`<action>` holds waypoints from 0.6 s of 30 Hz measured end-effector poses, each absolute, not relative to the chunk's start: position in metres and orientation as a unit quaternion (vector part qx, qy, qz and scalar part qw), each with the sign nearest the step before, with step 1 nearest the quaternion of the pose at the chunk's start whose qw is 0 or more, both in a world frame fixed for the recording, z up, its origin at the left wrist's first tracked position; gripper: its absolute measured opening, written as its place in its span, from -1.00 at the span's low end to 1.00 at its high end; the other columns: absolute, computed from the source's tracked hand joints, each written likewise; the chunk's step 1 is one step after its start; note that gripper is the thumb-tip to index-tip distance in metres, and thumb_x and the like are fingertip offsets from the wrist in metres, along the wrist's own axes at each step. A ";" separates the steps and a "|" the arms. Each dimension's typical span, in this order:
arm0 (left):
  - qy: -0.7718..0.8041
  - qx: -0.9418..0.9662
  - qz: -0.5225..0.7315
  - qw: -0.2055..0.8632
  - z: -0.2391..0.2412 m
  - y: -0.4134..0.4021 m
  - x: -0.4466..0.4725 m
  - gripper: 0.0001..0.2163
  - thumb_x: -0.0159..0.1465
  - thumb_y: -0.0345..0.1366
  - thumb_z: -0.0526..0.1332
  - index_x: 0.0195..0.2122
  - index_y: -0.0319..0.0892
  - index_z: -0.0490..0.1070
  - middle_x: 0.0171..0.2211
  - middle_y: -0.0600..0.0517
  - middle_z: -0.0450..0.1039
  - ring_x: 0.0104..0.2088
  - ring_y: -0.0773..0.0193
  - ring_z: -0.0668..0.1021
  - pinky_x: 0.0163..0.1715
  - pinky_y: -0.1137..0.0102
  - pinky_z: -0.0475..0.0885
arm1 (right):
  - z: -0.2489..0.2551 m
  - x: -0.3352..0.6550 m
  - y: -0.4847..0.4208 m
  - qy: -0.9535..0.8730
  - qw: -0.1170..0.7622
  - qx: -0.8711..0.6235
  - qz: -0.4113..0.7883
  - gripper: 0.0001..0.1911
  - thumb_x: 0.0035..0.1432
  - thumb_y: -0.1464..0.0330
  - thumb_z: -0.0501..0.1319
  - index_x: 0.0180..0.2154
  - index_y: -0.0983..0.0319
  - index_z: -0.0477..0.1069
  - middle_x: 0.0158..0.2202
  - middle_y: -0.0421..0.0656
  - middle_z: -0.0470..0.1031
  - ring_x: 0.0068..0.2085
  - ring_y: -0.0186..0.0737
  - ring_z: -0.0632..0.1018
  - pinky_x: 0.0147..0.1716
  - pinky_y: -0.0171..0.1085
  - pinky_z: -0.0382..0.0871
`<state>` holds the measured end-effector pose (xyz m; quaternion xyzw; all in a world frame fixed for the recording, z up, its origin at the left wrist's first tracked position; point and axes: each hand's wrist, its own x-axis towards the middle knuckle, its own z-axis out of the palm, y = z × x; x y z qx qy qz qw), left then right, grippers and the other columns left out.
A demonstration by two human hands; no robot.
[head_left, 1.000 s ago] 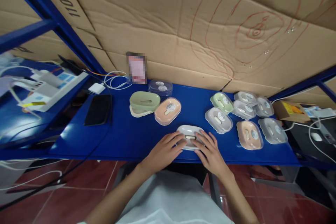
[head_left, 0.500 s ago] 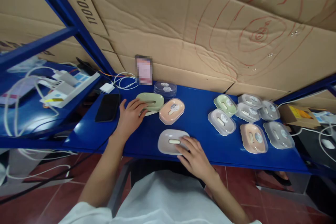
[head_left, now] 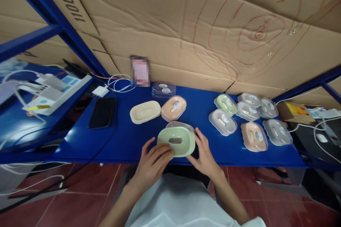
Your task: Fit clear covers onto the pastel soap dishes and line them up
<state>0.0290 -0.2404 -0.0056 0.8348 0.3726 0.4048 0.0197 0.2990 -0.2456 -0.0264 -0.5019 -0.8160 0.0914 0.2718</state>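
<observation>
A green soap-dish part (head_left: pixel 177 141) with a slot in its middle sits on top of a grey dish (head_left: pixel 180 125) at the front edge of the blue shelf (head_left: pixel 128 142). My left hand (head_left: pixel 153 163) grips the green part's near left side with curled fingers. On its right side, my right hand (head_left: pixel 204 152) steadies the stack, fingers against the green part and the grey dish. Farther back lie a cream tray (head_left: pixel 145 111) and a peach dish (head_left: pixel 173 108).
Several more dishes, green (head_left: pixel 225 103), clear (head_left: pixel 222 121), peach (head_left: pixel 253 136) and grey, crowd the shelf's right side. A clear dish (head_left: pixel 163 90) and a pink card (head_left: pixel 140 71) stand at the back by the cardboard wall. A black phone (head_left: pixel 102 112), cables and a power strip (head_left: pixel 54 90) lie left.
My left hand lifted the green part off the cream tray at the back and brought it onto the grey dish in front. My right hand stayed at the grey dish.
</observation>
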 end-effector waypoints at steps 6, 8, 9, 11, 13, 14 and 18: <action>0.490 0.764 0.414 -0.070 -0.016 -0.216 -0.009 -0.77 0.40 -0.45 0.32 0.05 -0.10 0.50 -0.10 -0.06 0.65 -0.08 0.10 0.68 0.24 0.01 0.42 | -0.024 0.307 -0.239 -0.839 0.194 -0.504 0.063 -0.55 0.51 0.20 0.19 0.36 0.02 0.37 0.51 -0.06 0.24 0.50 0.09 0.27 0.40 0.18 0.28; 0.503 0.768 0.389 -0.076 -0.021 -0.216 -0.021 -0.75 0.41 -0.42 0.31 0.09 -0.09 0.50 -0.11 -0.08 0.64 -0.08 0.08 0.67 0.18 0.04 0.45 | -0.024 0.318 -0.236 -0.823 0.199 -0.530 0.049 -0.62 0.52 0.23 0.17 0.28 0.04 0.45 0.47 -0.06 0.30 0.46 0.08 0.33 0.36 0.14 0.33; 0.498 0.781 0.372 -0.067 -0.023 -0.218 -0.024 -0.75 0.42 -0.41 0.30 0.10 -0.08 0.50 -0.10 -0.08 0.64 -0.08 0.08 0.67 0.16 0.06 0.47 | -0.025 0.325 -0.234 -0.810 0.207 -0.548 0.041 -0.64 0.52 0.23 0.17 0.26 0.05 0.46 0.45 -0.05 0.32 0.45 0.09 0.35 0.34 0.14 0.35; 0.472 0.813 0.339 -0.033 -0.028 -0.225 -0.025 -0.73 0.44 -0.41 0.26 0.13 -0.04 0.50 -0.08 -0.06 0.63 -0.06 0.09 0.67 0.18 0.06 0.47 | -0.027 0.337 -0.235 -0.780 0.223 -0.584 0.024 -0.63 0.52 0.23 0.17 0.27 0.07 0.45 0.44 -0.01 0.33 0.43 0.13 0.36 0.32 0.17 0.36; 0.441 0.837 0.324 0.009 -0.031 -0.229 -0.024 -0.66 0.45 -0.42 0.21 0.20 0.00 0.47 -0.03 -0.05 0.63 0.00 0.09 0.66 0.26 0.02 0.44 | -0.029 0.345 -0.238 -0.761 0.233 -0.606 0.016 -0.58 0.51 0.19 0.19 0.31 0.08 0.42 0.44 0.02 0.32 0.44 0.17 0.36 0.33 0.21 0.36; 0.432 0.840 0.328 0.026 -0.032 -0.228 -0.024 -0.62 0.45 -0.43 0.19 0.25 0.02 0.44 0.01 -0.06 0.62 0.04 0.08 0.65 0.29 0.00 0.43 | -0.030 0.346 -0.242 -0.756 0.237 -0.610 0.017 -0.56 0.50 0.16 0.20 0.32 0.09 0.40 0.44 0.03 0.31 0.44 0.18 0.35 0.33 0.23 0.35; 0.482 0.786 0.387 0.008 -0.025 -0.193 -0.039 -0.53 0.46 -0.42 0.09 0.36 0.01 0.37 0.16 -0.15 0.55 0.19 -0.01 0.57 0.21 0.02 0.50 | -0.035 0.338 -0.257 -0.755 0.252 -0.605 0.039 -0.54 0.49 0.14 0.21 0.32 0.09 0.37 0.46 0.03 0.29 0.48 0.19 0.30 0.34 0.23 0.35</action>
